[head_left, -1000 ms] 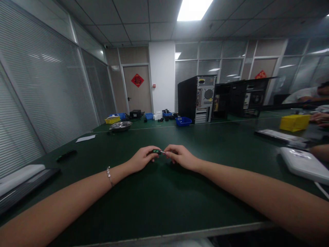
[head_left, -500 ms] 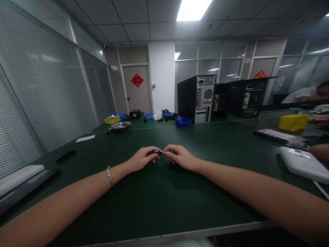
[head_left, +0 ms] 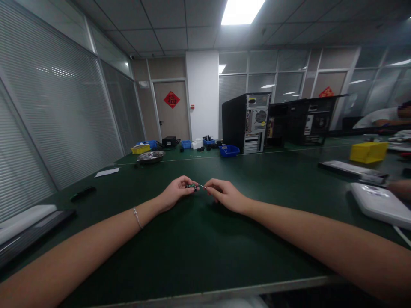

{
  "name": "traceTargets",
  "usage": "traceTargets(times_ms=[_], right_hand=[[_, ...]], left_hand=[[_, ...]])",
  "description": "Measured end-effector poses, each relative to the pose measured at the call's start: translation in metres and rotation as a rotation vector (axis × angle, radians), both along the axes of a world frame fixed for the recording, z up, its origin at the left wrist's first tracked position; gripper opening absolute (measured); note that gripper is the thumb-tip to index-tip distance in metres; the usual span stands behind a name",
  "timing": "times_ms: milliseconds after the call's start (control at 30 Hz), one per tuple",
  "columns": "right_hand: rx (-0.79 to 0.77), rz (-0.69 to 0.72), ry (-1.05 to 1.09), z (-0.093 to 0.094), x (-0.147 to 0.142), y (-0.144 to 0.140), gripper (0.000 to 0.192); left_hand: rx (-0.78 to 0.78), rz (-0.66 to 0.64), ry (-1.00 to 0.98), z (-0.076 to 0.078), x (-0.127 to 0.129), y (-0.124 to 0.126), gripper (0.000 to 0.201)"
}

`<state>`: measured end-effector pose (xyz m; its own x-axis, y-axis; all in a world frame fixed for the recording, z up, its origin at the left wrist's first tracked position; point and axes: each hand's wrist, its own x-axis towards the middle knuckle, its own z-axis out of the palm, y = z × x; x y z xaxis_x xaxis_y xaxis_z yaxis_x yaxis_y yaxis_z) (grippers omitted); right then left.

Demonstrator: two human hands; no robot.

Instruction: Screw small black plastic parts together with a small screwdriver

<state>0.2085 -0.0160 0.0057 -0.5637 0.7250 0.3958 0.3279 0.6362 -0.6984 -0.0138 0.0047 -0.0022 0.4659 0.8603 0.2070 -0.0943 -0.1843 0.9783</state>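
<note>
My left hand (head_left: 175, 193) pinches a small green and black part (head_left: 192, 186) between thumb and fingers, just above the dark green table (head_left: 199, 252). My right hand (head_left: 224, 194) pinches a thin metal pin (head_left: 203, 187) whose tip meets the part. Both hands sit close together at the middle of the table. A thin bracelet (head_left: 138, 218) circles my left wrist. What the small part is, I cannot make out.
A black flat device (head_left: 82, 193) and a paper sheet (head_left: 107, 172) lie at left, a metal bowl (head_left: 150, 157) and coloured bins farther back. Black computer towers (head_left: 245, 123) stand behind. At right are a white device (head_left: 379, 205), a yellow bin (head_left: 368, 152) and another person's arm (head_left: 400, 188).
My left hand has lifted a little and drawn the small part slightly left, showing more of the pin. The other person's hand by the yellow bin has left the view.
</note>
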Motion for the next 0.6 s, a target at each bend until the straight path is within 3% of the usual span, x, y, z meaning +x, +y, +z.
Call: traceTargets(times_ms=[100, 333, 600], right_hand=[[0.041, 0.008, -0.027, 0.0021, -0.0003, -0.0024, 0.027], [0.133, -0.007, -0.059, 0.0037, -0.0013, -0.0043, 0.025], [0.155, -0.021, -0.072, 0.0049, -0.0011, -0.0058, 0.024]], left_hand=[[-0.06, -0.041, -0.019, -0.0003, 0.0002, 0.0002, 0.027], [-0.044, 0.023, -0.009, 0.0017, 0.0005, 0.0, 0.03], [-0.065, -0.007, -0.006, 0.0005, -0.0012, 0.0012, 0.035]])
